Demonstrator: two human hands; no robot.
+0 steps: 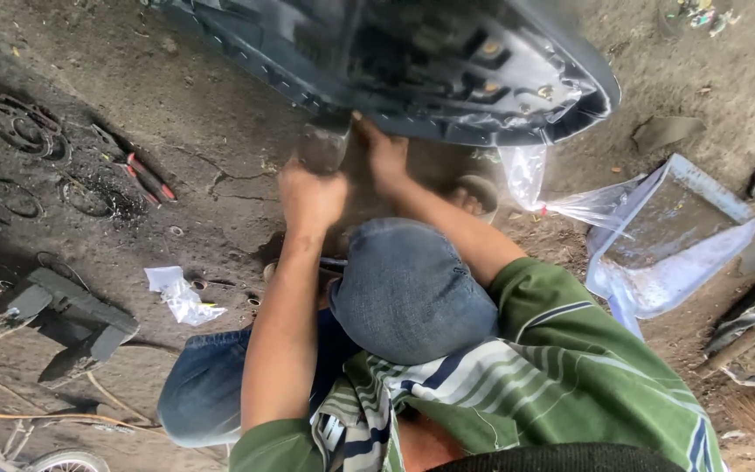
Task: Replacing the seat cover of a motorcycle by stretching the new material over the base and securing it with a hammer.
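An upturned black motorcycle seat (412,61) fills the top of the view, its plastic underside facing me. My left hand (310,197) is closed around a dark tool (323,144) whose end touches the seat's near edge. My right hand (384,153) rests against the same edge just beside it, fingers pressed to the rim. Both forearms reach forward over my bent knee in blue jeans (408,288). Clear plastic wrap (535,170) hangs from the seat's right end.
Red-handled pliers (146,179) and round metal rings (19,127) lie on the dirty ground at the left. A crumpled plastic bag (176,297) and a dark metal part (63,319) lie lower left. A large clear plastic sheet (670,240) lies at the right.
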